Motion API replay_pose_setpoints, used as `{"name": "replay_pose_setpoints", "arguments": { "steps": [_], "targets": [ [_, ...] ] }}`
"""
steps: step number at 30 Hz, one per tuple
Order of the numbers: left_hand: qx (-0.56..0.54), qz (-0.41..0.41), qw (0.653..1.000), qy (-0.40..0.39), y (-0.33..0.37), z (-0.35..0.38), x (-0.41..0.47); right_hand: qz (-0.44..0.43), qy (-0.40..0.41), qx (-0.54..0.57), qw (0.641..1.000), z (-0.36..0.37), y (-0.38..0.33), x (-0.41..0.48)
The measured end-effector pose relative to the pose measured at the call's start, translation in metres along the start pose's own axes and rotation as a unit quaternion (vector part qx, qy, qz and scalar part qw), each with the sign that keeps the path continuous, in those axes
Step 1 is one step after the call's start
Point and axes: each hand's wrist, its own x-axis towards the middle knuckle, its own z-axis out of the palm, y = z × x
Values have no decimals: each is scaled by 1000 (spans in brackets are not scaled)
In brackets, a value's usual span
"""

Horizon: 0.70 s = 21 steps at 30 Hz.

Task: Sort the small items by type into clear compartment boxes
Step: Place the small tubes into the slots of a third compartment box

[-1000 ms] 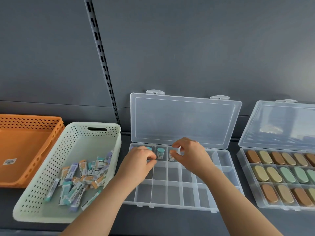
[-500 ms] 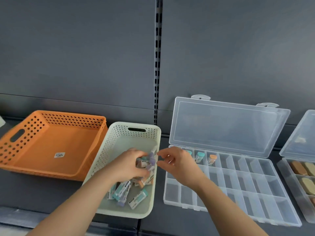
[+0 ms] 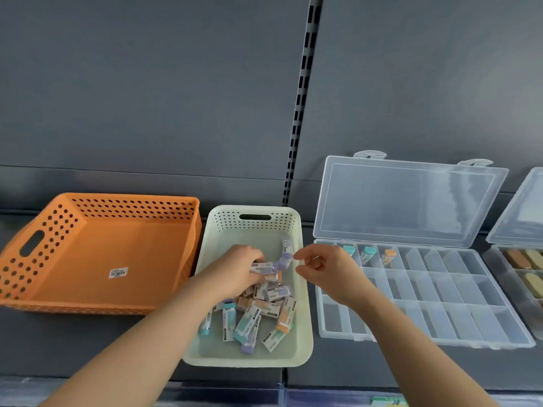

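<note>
A pale green perforated basket [image 3: 306,324] holds several small wrapped erasers [image 3: 266,311] with teal, purple and orange ends. My left hand [image 3: 239,271] is down inside it, fingers curled round a purple-ended eraser [image 3: 264,267] on top of the pile. My right hand [image 3: 326,270] hovers over the basket's right rim, fingers loosely curled and holding nothing. Right of it lies a clear compartment box [image 3: 458,304] with its lid [image 3: 405,201] propped open. Its back row holds two teal erasers [image 3: 367,254] and an orange one [image 3: 388,256], each in its own cell.
An orange perforated basket [image 3: 38,239] with a barcode sticker stands on the left. A second clear box [image 3: 499,271] at the far right holds oval tan and brown pieces. Everything stands on a dark grey shelf with a slotted upright [image 3: 302,98] behind.
Both hands have left the compartment box and moved left to the green basket. My left hand has reached into the eraser pile. The view has swung left.
</note>
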Motion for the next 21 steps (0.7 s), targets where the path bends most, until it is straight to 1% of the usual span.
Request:
{"name": "replay_pose_setpoints", "arguments": {
  "steps": [3, 5, 6, 8, 10, 11, 13, 15, 19, 21],
  "targets": [
    [-17, 1, 999, 34, -14, -15, -16, -32, 40, -91, 995, 3, -5, 1],
    [-52, -1, 997, 64, -24, -27, -32, -85, 46, -142, 985, 7, -13, 2],
    [-82, -7, 993, 82, -29, -32, -41, -112, 26, -159, 980, 12, -18, 2],
    [-161, -35, 979, 120, -38, -41, -63, -148, -63, -169, 972, 25, -31, 3],
    [-249, -60, 957, 140, -46, -43, -80, -140, -159, -186, 959, 41, -42, 3],
    [-287, -71, 945, 141, -50, -41, -87, -135, -190, -211, 949, 48, -44, 3],
    [-334, -85, 928, 138, -53, -36, -98, -137, -222, -261, 929, 60, -48, 5],
    [-356, -88, 920, 138, -55, -33, -103, -134, -242, -283, 919, 65, -51, 7],
    [-369, -87, 914, 144, -54, -30, -106, -122, -273, -278, 913, 65, -52, 9],
    [-366, -88, 915, 145, -53, -29, -106, -120, -272, -276, 914, 64, -51, 7]
  ]
}}
